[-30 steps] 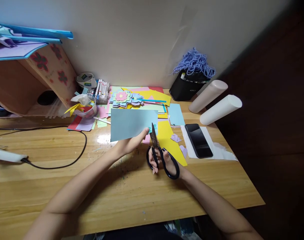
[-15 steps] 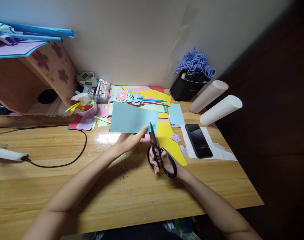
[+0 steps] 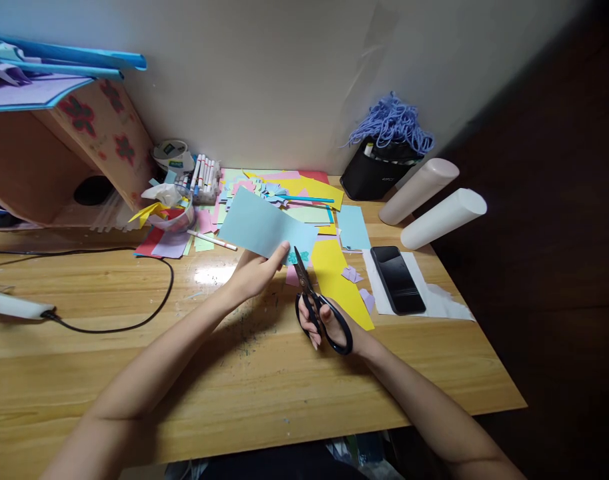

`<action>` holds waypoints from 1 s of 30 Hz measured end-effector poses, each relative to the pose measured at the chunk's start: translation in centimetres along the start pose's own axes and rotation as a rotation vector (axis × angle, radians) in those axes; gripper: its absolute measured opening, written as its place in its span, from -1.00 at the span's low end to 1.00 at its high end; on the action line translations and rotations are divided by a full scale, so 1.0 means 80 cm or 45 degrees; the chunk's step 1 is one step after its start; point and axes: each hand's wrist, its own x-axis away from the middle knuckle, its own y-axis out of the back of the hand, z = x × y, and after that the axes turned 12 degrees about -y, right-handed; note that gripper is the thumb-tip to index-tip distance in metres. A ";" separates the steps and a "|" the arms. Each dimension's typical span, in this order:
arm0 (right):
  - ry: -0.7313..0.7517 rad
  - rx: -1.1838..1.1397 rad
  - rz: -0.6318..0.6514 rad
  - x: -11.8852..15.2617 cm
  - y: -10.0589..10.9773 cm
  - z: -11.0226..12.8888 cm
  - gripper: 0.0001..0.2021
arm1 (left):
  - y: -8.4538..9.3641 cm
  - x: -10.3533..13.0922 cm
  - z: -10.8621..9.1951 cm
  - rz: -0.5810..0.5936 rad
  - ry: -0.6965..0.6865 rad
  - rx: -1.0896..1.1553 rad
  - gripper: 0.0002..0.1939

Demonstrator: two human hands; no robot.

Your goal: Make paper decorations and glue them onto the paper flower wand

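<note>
A sheet of light blue paper (image 3: 264,223) is pinched in my left hand (image 3: 257,272), thumb on top near its lower edge and the other fingers hidden beneath. At the sheet's lower right corner is a small teal drawing (image 3: 299,257), its shape partly covered. My right hand (image 3: 319,323) has its fingers through the black handles of a pair of scissors (image 3: 307,283). The blades point up and look almost closed, their tips over the paper at the drawing. I cannot tell whether they are cutting through the sheet.
Yellow paper (image 3: 339,283) and purple scraps (image 3: 351,274) lie right of the scissors. Farther right are a phone (image 3: 398,280) and two white cylinders (image 3: 443,219). Markers (image 3: 204,175), a scrap bowl (image 3: 177,217), paper flowers (image 3: 271,192) and a black bag (image 3: 377,175) stand behind. A cable (image 3: 169,287) curves at left.
My left hand has turned the blue sheet clockwise, and its right corner has dipped a little. More of the teal drawing shows. The scissors have shifted slightly left.
</note>
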 end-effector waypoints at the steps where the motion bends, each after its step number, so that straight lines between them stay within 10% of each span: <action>1: -0.004 0.009 -0.002 0.000 0.000 0.000 -0.35 | 0.000 0.000 0.000 -0.010 -0.009 0.010 -0.45; 30: -0.040 0.236 -0.028 0.006 -0.002 0.005 -0.35 | -0.007 -0.010 0.016 -0.137 -0.217 0.185 -0.56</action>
